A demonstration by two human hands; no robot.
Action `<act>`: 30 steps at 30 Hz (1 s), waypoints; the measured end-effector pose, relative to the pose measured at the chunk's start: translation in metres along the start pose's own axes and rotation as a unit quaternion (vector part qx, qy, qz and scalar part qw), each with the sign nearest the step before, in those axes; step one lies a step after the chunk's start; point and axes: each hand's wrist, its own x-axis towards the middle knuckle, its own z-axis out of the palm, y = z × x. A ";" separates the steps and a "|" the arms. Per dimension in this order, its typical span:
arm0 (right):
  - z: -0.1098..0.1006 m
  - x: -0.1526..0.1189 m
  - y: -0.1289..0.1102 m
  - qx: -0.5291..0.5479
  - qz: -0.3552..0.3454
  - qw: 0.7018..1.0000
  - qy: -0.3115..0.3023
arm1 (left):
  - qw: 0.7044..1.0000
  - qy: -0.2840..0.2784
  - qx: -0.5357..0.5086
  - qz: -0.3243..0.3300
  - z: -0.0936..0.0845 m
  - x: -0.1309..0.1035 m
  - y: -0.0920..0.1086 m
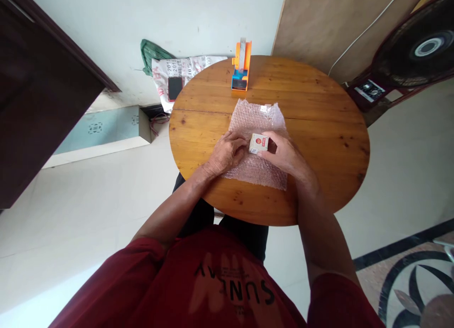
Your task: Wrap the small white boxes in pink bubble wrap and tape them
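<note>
A small white box (pixel 259 144) with a red round emblem lies over a sheet of pinkish bubble wrap (pixel 257 122) on the wooden table (pixel 319 129). My right hand (pixel 283 153) grips the box from its right side, thumb at the near edge and fingers at the far edge. At the wrap's left edge, my left hand (pixel 230 152) is closed with curled fingers on the wrap, its fingertips close to the box's left side. The palm hides what lies beneath it. A small whitish patch (pixel 264 109) shows near the wrap's far edge.
An orange and blue tape dispenser (pixel 242 67) with a tape roll stands at the table's far edge. Beyond the far left edge lie a printed white sack (pixel 161 82), a dark phone-like object (pixel 175 88) and a green bag (pixel 154 53). A large fan (pixel 425 48) stands at right.
</note>
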 end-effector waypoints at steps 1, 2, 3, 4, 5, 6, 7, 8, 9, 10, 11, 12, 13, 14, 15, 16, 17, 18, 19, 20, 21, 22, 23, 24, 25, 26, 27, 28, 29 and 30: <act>-0.001 0.000 0.000 0.004 -0.001 1.000 -0.003 | 1.000 -0.005 -0.007 -0.004 -0.004 0.000 0.002; -0.002 -0.001 0.000 0.011 -0.002 1.000 -0.006 | 1.000 -0.009 -0.014 -0.008 -0.009 -0.002 0.005; -0.004 -0.002 0.001 0.023 -0.002 1.000 -0.011 | 1.000 -0.016 -0.017 -0.012 -0.015 -0.004 0.010; -0.006 -0.002 0.002 0.041 0.000 0.999 -0.016 | 0.999 -0.025 -0.012 -0.014 -0.023 -0.007 0.016; -0.008 -0.003 0.003 0.065 0.002 0.998 -0.019 | 1.000 -0.027 0.002 -0.009 -0.032 -0.011 0.024; -0.010 -0.004 0.005 0.090 0.006 0.996 -0.019 | 0.999 -0.033 0.025 0.008 -0.041 -0.016 0.032; -0.011 -0.004 0.006 0.110 0.012 0.994 -0.013 | 0.997 -0.051 0.051 0.023 -0.048 -0.022 0.041; -0.013 -0.004 0.008 0.123 0.019 0.992 -0.002 | 0.994 -0.075 0.073 0.037 -0.054 -0.029 0.049; -0.014 -0.004 0.009 0.126 0.026 0.992 0.013 | 0.989 -0.102 0.092 0.048 -0.058 -0.036 0.057; -0.015 -0.004 0.010 0.123 0.033 0.991 0.029 | 0.984 -0.126 0.110 0.057 -0.060 -0.042 0.063; -0.015 -0.003 0.012 0.117 0.039 0.991 0.044 | 0.980 -0.142 0.126 0.062 -0.059 -0.047 0.068; -0.015 -0.002 0.013 0.111 0.044 0.991 0.056 | 0.976 -0.151 0.140 0.065 -0.056 -0.052 0.071; -0.014 -0.001 0.015 0.109 0.048 0.991 0.065 | 0.974 -0.153 0.152 0.065 -0.052 -0.055 0.072; -0.014 0.001 0.016 0.111 0.051 0.990 0.070 | 0.973 -0.150 0.162 0.066 -0.046 -0.057 0.072; -0.013 0.002 0.018 0.114 0.055 0.989 0.074 | 0.973 -0.143 0.170 0.065 -0.041 -0.057 0.070; -0.012 0.003 0.020 0.118 0.059 0.988 0.078 | 0.973 -0.133 0.177 0.064 -0.036 -0.057 0.069; -0.010 0.004 0.023 0.121 0.064 0.987 0.081 | 0.974 -0.119 0.182 0.065 -0.031 -0.056 0.067; -0.009 0.005 0.025 0.125 0.068 0.986 0.083 | 0.975 -0.105 0.186 0.067 -0.028 -0.055 0.065; -0.007 0.006 0.027 0.130 0.073 0.985 0.086 | 0.976 -0.091 0.187 0.071 -0.025 -0.053 0.064; -0.006 0.007 0.030 0.136 0.078 0.984 0.089 | 0.976 -0.079 0.186 0.078 -0.023 -0.052 0.063; -0.005 0.007 0.032 0.144 0.083 0.982 0.093 | 0.977 -0.071 0.183 0.086 -0.021 -0.051 0.062; -0.004 0.008 0.033 0.152 0.087 0.980 0.096 | 0.977 -0.066 0.178 0.093 -0.021 -0.050 0.062; -0.004 0.008 0.035 0.157 0.090 0.978 0.100 | 0.978 -0.064 0.173 0.098 -0.021 -0.050 0.062; -0.003 0.008 0.035 0.159 0.091 0.978 0.102 | 0.979 -0.062 0.168 0.101 -0.021 -0.050 0.062; -0.003 0.008 0.035 0.156 0.090 0.978 0.104 | 0.980 -0.059 0.162 0.101 -0.022 -0.049 0.063; -0.003 0.008 0.035 0.152 0.089 0.979 0.105 | 0.981 -0.056 0.156 0.101 -0.024 -0.048 0.064; -0.003 0.008 0.035 0.148 0.086 0.979 0.107 | 0.983 -0.051 0.149 0.100 -0.027 -0.046 0.065; -0.003 0.008 0.035 0.148 0.084 0.979 0.109 | 0.984 -0.046 0.142 0.099 -0.030 -0.043 0.066; -0.003 0.008 0.035 0.154 0.084 0.978 0.111 | 0.985 -0.039 0.136 0.098 -0.034 -0.038 0.067; -0.002 0.008 0.035 0.166 0.087 0.976 0.112 | 0.986 -0.033 0.132 0.097 -0.038 -0.032 0.068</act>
